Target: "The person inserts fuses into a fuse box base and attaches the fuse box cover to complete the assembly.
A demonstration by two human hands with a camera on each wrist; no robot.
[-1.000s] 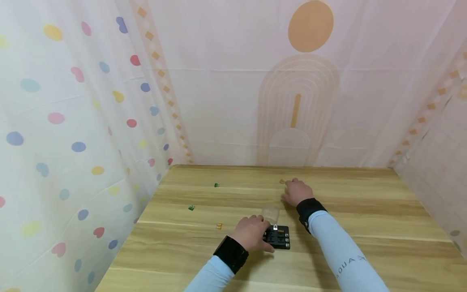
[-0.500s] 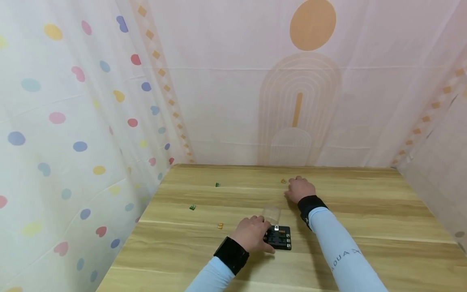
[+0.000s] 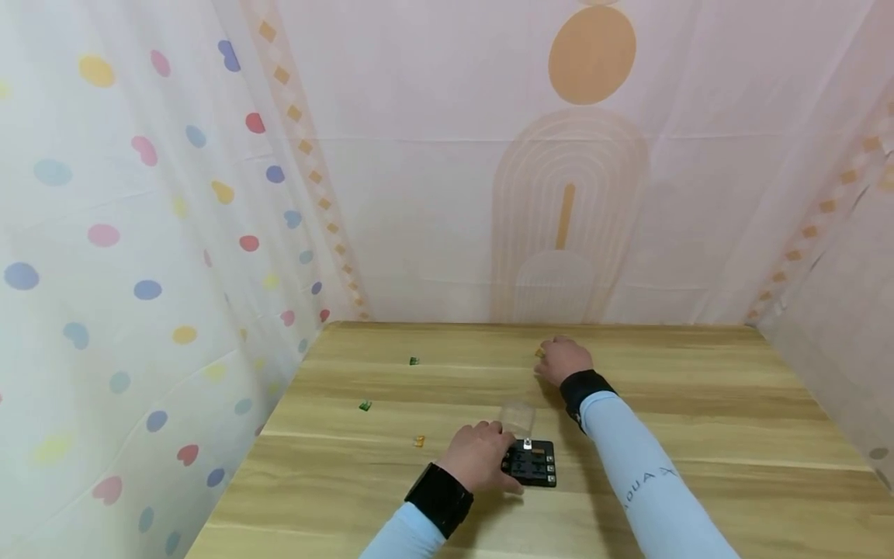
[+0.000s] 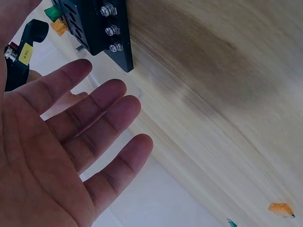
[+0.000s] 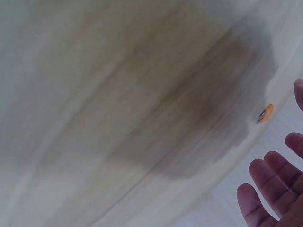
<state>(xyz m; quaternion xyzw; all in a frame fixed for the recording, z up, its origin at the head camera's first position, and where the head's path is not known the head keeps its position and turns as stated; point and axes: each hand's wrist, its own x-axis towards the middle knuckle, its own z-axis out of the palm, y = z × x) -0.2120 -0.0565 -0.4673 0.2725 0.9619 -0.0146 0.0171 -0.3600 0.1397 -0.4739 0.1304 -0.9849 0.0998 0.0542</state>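
Observation:
My left hand [image 3: 480, 458] lies at the left side of a black fuse block [image 3: 531, 466], its fingers straight. In the left wrist view, those fingers [image 4: 108, 130] extend beside the block, whose side carries metal screws; whether they touch it is unclear. A green blade fuse [image 4: 52, 13] and an orange one [image 4: 59, 27] show at the block's edge. A clear cover [image 3: 518, 420] stands behind it. Toward the table's back, my right hand [image 3: 564, 361] reaches over an orange blade fuse [image 3: 540, 352]. In the right wrist view, its loosely spread fingers are apart from that fuse [image 5: 266, 113].
Two green blade fuses, one far [image 3: 414, 361] and one nearer [image 3: 365, 405], lie on the wooden table [image 3: 663, 419] at left. Another orange blade fuse [image 3: 419, 441] lies left of my left hand. Patterned curtains [image 3: 419, 194] hang behind the table.
My right hand has moved a little left, closer to the far orange fuse, and now partly covers it in the head view. The left hand stays by the fuse block. The head view shifts slightly.

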